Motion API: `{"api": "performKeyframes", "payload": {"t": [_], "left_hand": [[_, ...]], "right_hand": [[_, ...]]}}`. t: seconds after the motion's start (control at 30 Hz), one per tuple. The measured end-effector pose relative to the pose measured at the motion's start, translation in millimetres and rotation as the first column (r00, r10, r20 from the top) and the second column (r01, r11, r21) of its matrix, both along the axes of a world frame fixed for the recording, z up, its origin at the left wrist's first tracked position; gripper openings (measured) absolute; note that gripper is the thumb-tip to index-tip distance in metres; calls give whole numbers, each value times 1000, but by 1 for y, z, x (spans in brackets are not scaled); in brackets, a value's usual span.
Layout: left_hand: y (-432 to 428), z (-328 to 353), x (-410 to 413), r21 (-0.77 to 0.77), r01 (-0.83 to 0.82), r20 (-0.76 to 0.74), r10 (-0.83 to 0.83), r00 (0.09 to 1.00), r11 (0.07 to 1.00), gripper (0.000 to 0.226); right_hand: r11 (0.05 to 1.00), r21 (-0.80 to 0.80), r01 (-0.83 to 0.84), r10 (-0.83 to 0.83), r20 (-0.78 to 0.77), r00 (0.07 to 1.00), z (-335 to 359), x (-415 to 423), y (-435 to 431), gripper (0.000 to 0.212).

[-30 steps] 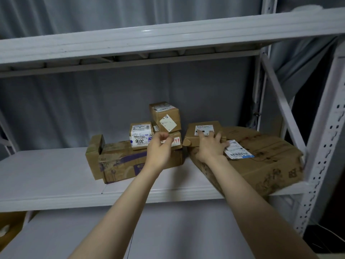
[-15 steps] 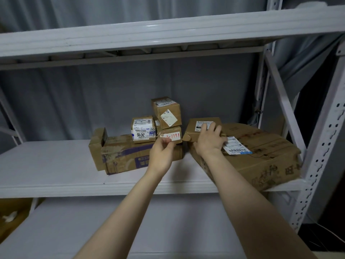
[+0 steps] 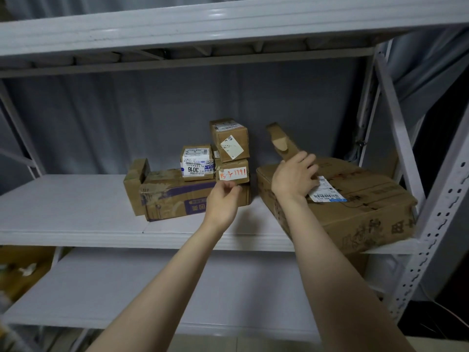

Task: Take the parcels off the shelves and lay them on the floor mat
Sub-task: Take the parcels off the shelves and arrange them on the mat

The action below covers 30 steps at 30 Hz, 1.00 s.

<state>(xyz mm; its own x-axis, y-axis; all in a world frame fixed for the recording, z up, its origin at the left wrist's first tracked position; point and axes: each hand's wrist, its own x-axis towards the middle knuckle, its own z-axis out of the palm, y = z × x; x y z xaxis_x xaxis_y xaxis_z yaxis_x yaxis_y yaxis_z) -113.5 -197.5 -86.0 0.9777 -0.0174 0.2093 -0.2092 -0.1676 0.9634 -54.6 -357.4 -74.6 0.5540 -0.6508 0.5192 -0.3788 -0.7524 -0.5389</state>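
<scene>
Several cardboard parcels stand on the middle shelf [image 3: 63,204]. My right hand [image 3: 294,176] grips a small flat parcel [image 3: 280,141], tilted up on its edge above a big flat box [image 3: 368,214] at the right. My left hand [image 3: 222,201] has curled fingertips at the lower front edge of a small box with red writing [image 3: 233,172]; whether they grip it is unclear. That box lies on a long purple-printed box [image 3: 172,199], beside a box labelled 3016 [image 3: 196,161] and under another small box [image 3: 229,139]. A narrow box [image 3: 134,184] stands at the left end.
An upper shelf [image 3: 203,24] hangs close above and a lower shelf [image 3: 152,288] lies below. The perforated right post [image 3: 436,224] and a diagonal brace [image 3: 396,110] hem in the big box. A grey curtain hangs behind. Cardboard clutter [image 3: 20,270] sits at lower left.
My right hand has lifted the flat parcel off the big box and tipped it upright. My left hand has slipped slightly down, from the red-marked box's front to its lower edge.
</scene>
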Motion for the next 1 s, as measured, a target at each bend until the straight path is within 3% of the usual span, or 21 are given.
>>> {"api": "performKeyframes", "payload": {"t": [0.1, 0.27, 0.5, 0.63, 0.8, 1.0], "left_hand": [[-2, 2, 0, -15, -2, -3, 2, 1000, 1000, 5], [-7, 10, 2, -97, 2, 7, -1, 1000, 995, 11], [-12, 26, 0, -219, 27, -31, -35, 999, 975, 17], [1, 40, 1, -426, 36, -79, -77, 994, 904, 41], [32, 39, -7, -519, 73, -47, -114, 992, 851, 87], [78, 20, -22, -665, -5, 14, 19, 1000, 747, 64]], "right_hand": [[996, 91, -17, -2, 203, 979, 0, -4, -1, 42], [989, 63, -133, 90, 462, 883, 1, -13, 7, 46], [921, -137, -366, 341, 739, 581, -7, -43, 37, 44], [808, -272, -523, 502, 783, 368, -20, -53, 59, 41], [632, -372, -679, 647, 737, 198, -41, -49, 84, 44], [464, -403, -789, 739, 667, 93, -72, -44, 123, 41]]}}
